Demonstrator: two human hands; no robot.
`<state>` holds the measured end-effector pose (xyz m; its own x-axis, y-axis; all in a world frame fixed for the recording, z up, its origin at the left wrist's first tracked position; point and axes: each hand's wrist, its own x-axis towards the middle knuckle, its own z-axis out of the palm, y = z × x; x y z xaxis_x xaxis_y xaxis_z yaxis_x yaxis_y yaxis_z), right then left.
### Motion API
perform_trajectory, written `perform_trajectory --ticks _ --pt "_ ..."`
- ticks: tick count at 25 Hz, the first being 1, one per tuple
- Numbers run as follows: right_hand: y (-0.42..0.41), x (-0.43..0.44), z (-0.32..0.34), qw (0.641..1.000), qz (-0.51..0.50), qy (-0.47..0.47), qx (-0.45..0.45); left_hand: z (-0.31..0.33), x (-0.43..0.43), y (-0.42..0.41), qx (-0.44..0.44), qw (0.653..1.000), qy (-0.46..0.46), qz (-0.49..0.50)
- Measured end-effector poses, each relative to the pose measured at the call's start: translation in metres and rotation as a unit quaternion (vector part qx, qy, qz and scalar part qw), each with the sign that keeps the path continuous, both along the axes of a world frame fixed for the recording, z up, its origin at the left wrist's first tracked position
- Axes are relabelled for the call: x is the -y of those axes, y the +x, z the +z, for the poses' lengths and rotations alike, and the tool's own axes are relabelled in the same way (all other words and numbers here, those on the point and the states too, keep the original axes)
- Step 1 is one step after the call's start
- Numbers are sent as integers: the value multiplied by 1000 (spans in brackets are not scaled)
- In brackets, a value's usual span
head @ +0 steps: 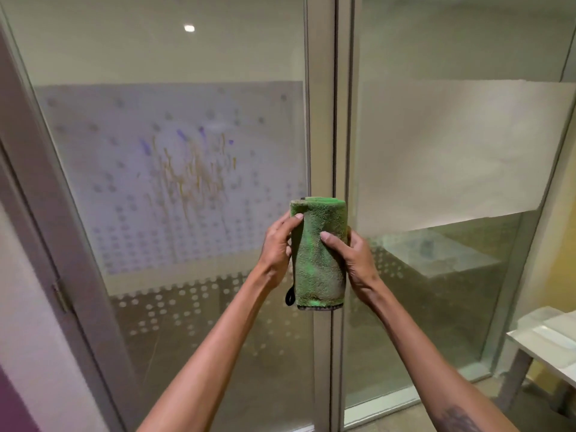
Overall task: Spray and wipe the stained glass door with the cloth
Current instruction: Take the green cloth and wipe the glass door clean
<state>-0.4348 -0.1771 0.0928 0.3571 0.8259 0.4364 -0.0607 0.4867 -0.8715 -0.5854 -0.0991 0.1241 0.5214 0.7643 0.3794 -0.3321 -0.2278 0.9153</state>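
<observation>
Right now I have the cloth [318,254] up in front of me, folded into a tall pad, with my left hand [278,249] pinching its upper left edge and my right hand [355,260] wrapped round its right side, thumb pressed across the front; both grips are closed on it, neither hand is free. It hangs just before the door frame [322,120], not touching the glass. The stains [193,169], orange runs with some purple dabs, sit on the frosted dotted band of the door [174,182], up and to my left. No spray bottle is in view, so I cannot tell whether the glass is wet; the runs look undisturbed, so I judge wiping has not begun. To do this well I should settle the pad flat in one hand, a clean face outward, folds tucked so the black loop [290,296] stays off the glass, then start above the highest dabs and work down, so drips are not dragged over cleaned glass.
</observation>
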Motion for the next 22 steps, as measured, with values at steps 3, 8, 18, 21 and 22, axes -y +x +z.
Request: perform_trajectory --ticks 3,8,18,21,22 --pt "-26 -28 7 999 -6 25 -35 -6 -25 -30 14 999 -40 24" --pt "-78 -100 17 992 -24 55 -107 -22 -79 -89 -133 990 42 10" --pt "-170 -216 30 980 117 41 -153 3 -210 -177 -82 997 -13 -5" --pt "-181 -237 35 973 157 9 -171 13 -234 -188 -102 995 17 -14" --pt "-182 -244 38 973 150 8 -174 20 -240 -192 -113 992 48 3"
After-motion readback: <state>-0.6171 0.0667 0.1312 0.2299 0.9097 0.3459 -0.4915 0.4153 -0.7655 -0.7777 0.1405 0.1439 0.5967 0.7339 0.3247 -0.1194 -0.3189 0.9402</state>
